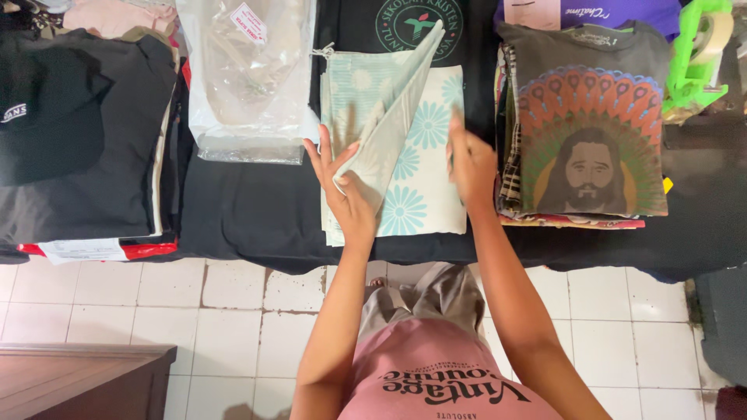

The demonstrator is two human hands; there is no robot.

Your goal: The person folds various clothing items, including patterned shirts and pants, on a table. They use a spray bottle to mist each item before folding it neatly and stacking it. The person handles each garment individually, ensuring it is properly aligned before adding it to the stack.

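Beside a clear plastic bag (247, 74) with a white label, left hand (348, 190) pinches floral cloth (412, 167).

A pale cream cotton-like cloth printed with light blue flowers (420, 167) is lying matt and soft at the middle of the black cloth-covered table (241, 218), its lifted flap looking thin and limp. Toward the far edge, a clear plastic bag (249, 78) is gleaming, glossy and crinkled. Near the right edge, a grey printed knit shirt (587, 128) is showing a dull finish, and a bright green plastic tape dispenser (696, 58) is looking smooth. Below, off-white floor tiles (233, 311) are looking worn, beside a brown wooden surface (78, 381).
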